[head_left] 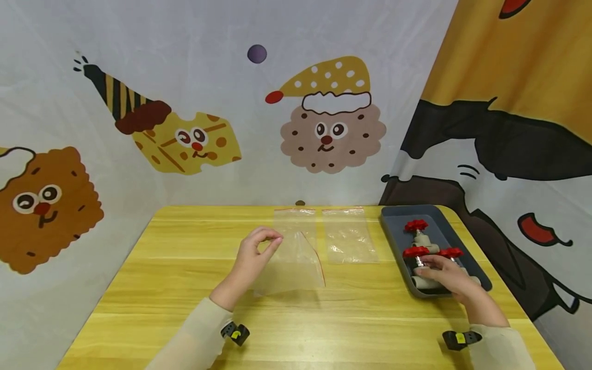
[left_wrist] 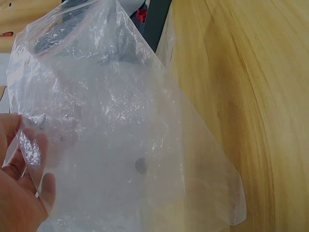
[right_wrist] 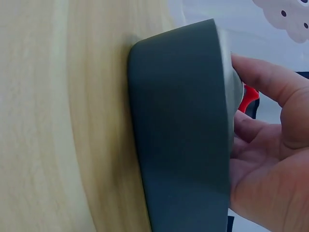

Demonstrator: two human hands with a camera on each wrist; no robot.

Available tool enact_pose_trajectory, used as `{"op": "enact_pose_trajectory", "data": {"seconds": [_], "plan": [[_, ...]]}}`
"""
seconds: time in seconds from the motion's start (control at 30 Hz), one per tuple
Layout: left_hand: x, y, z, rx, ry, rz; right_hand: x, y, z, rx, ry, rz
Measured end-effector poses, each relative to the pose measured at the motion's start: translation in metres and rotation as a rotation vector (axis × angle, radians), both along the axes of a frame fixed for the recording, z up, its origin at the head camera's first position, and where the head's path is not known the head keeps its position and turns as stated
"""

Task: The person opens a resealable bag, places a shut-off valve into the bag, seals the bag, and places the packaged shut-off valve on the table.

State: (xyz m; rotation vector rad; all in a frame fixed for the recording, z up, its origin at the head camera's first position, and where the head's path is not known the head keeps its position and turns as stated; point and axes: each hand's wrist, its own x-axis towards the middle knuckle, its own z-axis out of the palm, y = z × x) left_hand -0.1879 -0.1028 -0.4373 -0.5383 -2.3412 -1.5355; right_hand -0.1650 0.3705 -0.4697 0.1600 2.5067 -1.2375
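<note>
My left hand (head_left: 252,254) pinches the edge of a clear zip bag (head_left: 293,267) between thumb and fingers, lifting it over the table. The bag's red seal line slants down on the right side; in the left wrist view the film spreads wide past the fingers. My right hand (head_left: 448,277) reaches into a dark grey tray (head_left: 439,221) and grips a valve with a red handwheel (head_left: 415,252) and a beige pipe body. Two more such valves lie in the tray, one behind with its handwheel (head_left: 416,225) up, one partly hidden by the hand.
Two more clear zip bags lie flat at the back, one right (head_left: 349,239) and one partly behind the lifted bag (head_left: 289,218). The tray stands near the right edge of the wooden table (head_left: 194,246). A printed curtain (head_left: 222,61) hangs close behind.
</note>
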Motion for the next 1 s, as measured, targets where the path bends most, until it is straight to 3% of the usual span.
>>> {"op": "enact_pose_trajectory", "data": {"seconds": [0.27,0.67,0.87,1.0], "plan": [[0.000,0.001,-0.001,-0.004,-0.005,0.002,0.001,0.002,0.005,-0.137,-0.038,0.008],[0.001,0.002,0.000,0.024,0.011,0.007,0.000,-0.009,0.019,-0.448,-0.035,-0.085],[0.000,0.001,0.000,0.024,0.007,0.000,-0.001,-0.015,0.018,-0.418,0.006,-0.104],[0.000,0.001,0.000,0.002,-0.007,0.005,-0.001,-0.021,0.019,-0.285,0.071,-0.146]]}}
